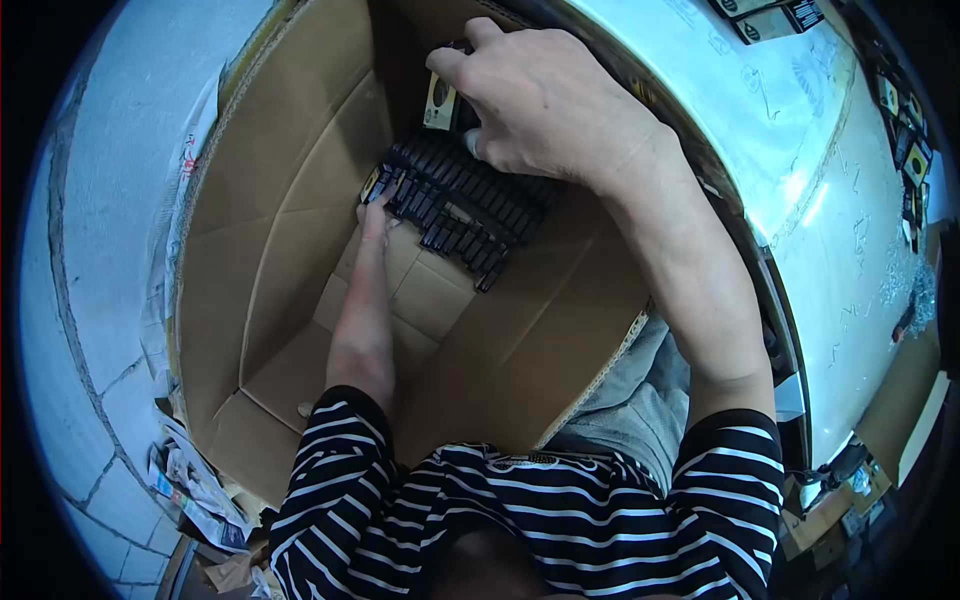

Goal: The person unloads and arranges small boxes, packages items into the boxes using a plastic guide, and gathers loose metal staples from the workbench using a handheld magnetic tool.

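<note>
Inside a tall cardboard carton, several small black boxes stand packed in tight rows on the bottom. My left hand reaches deep into the carton at the left end of the rows. Its fingers close around a small black box with a yellow mark; part of the grip is hard to see. Higher up, near the carton's far wall, my right hand is closed on a small carton with a pale and yellow face. The back of this hand hides most of what it grips.
A white table with scribbled marks stands to the right, bearing small black cartons at the top and more cartons at its far edge. Crumpled papers lie left of the carton on the tiled floor.
</note>
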Demonstrator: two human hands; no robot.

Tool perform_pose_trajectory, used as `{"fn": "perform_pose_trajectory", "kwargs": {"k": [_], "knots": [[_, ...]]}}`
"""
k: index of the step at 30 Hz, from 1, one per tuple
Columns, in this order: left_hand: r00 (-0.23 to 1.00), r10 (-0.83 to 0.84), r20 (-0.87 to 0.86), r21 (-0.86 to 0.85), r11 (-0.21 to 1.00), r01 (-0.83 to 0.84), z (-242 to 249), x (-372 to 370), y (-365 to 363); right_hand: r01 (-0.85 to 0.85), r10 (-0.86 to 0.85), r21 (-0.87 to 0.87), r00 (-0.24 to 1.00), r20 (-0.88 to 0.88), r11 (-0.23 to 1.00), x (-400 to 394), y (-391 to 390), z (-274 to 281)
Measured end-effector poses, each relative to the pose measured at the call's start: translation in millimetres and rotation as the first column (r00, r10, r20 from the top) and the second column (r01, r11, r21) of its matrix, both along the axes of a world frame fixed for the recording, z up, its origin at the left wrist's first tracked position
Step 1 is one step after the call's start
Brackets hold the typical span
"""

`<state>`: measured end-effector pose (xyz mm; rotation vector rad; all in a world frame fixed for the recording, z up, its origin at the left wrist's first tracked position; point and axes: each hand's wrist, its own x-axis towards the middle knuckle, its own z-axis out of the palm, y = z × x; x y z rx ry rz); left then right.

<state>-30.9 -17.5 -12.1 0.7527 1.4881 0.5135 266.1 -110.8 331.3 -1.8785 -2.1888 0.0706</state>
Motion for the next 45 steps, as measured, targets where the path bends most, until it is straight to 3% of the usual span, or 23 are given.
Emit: {"fn": "perform_pose_trajectory", "kwargs": {"k": [3,5,8,13,15,16,17,19,20,24,26,28,29,30,31,32,33,35,37,40,41,43,45], "knots": [[0.998,-0.043,-0.052,-0.069,0.997,0.039,0.2,0.5,-4.8,0.017,-0.016,-0.037,1.0,0.019,0.999,-2.0,4.3,1.9],[0.981,0.074,0.18,0.004,0.997,-0.076,-5.4,1.8,-17.4,0.016,-0.014,-0.042,0.999,0.033,0.999,-1.9,4.5,2.6],[0.973,0.017,0.228,0.146,0.988,-0.052,-16.9,7.2,-35.2,0.012,-0.009,-0.063,0.999,0.05,0.998,-2.6,5.7,5.8],[0.941,0.305,0.148,0.03,0.949,-0.313,-31.1,11.4,-26.7,-0.008,0.009,0.054,1.0,-0.015,0.999,-4.2,9.5,4.6],[0.936,0.334,0.11,-0.013,0.942,-0.335,-29.2,15.7,-17.4,-0.054,0.05,-0.139,0.998,-0.031,0.989,1.2,10.7,16.6],[0.93,0.36,0.07,-0.051,0.933,-0.357,-30.5,17.8,-14.2,-0.053,0.049,-0.144,0.998,-0.032,0.988,1.7,10.9,16.6],[0.931,0.359,0.066,-0.053,0.933,-0.356,-33.2,19.5,-13.1,-0.054,0.051,-0.127,0.998,-0.025,0.99,1.6,11.3,15.8],[0.961,0.147,-0.233,0.207,0.973,-0.099,-38.7,25.4,-9.0,-0.052,0.05,-0.112,0.998,-0.023,0.992,1.2,11.8,13.1],[0.955,0.116,-0.272,0.296,0.955,-0.032,-42.8,24.1,-4.8,-0.054,0.052,-0.094,0.998,-0.023,0.994,1.3,12.3,11.5],[0.995,0.063,-0.076,0.313,0.949,-0.036,-53.3,10.7,-24.3,-0.061,0.058,-0.129,0.998,-0.029,0.99,1.3,13.3,14.7],[0.906,0.416,0.083,0.315,0.851,-0.42,-44.9,5.0,-57.4,-0.057,0.053,-0.124,0.998,-0.038,0.991,1.6,14.0,15.4],[0.971,0.147,-0.187,0.192,0.975,-0.111,-37.2,-22.2,-106.6,-0.053,0.047,-0.128,0.998,-0.049,0.99,2.3,13.4,14.3],[0.982,0.076,-0.176,0.144,0.988,-0.051,-65.6,-42.1,-138.1,-0.054,0.047,-0.128,0.997,-0.059,0.99,2.6,13.8,13.2],[0.997,0.004,0.075,-0.164,0.986,0.008,-116.9,-82.2,-177.4,-0.057,0.048,-0.127,0.996,-0.069,0.99,2.5,14.3,12.2],[0.944,0.014,0.33,-0.43,0.892,0.138,-148.4,-112.8,-204.8,-0.059,0.05,-0.128,0.996,-0.07,0.99,2.6,14.3,11.7],[0.945,0.018,0.328,-0.432,0.892,0.133,-89.3,-73.7,-229.4,-0.057,0.052,-0.115,0.998,-0.04,0.992,2.6,14.0,11.1],[0.997,-0.017,0.079,-0.52,0.852,0.056,-31.9,-34.0,-223.8,-0.057,0.056,-0.102,0.998,-0.012,0.993,1.3,13.3,10.5],[0.993,0.06,0.1,-0.447,0.895,-0.009,-53.6,-12.1,-232.6,-0.051,0.051,-0.106,0.999,-0.002,0.993,-0.9,13.3,10.8],[0.949,0.196,0.248,-0.496,0.867,-0.049,-60.4,33.0,-205.2,-0.039,0.041,-0.115,0.999,0.016,0.993,-2.2,12.1,12.2],[0.913,0.375,0.162,-0.606,0.768,-0.208,-46.1,68.0,-189.6,-0.015,0.022,-0.163,0.999,0.037,0.987,-4.2,10.7,14.5],[0.911,0.377,0.168,-0.601,0.771,-0.209,-55.0,55.5,-188.0,-0.017,0.022,-0.193,0.999,0.027,0.981,-3.8,11.8,15.1],[0.819,0.138,0.558,-0.533,0.815,0.226,-78.2,3.1,-189.6,-0.005,0.008,-0.216,1.0,0.017,0.976,-1.7,13.0,17.6],[0.896,0.168,0.411,-0.467,0.883,0.049,-45.0,-18.8,-195.7,-0.011,0.011,-0.225,1.0,-0.003,0.974,-0.1,13.0,17.4]]}}
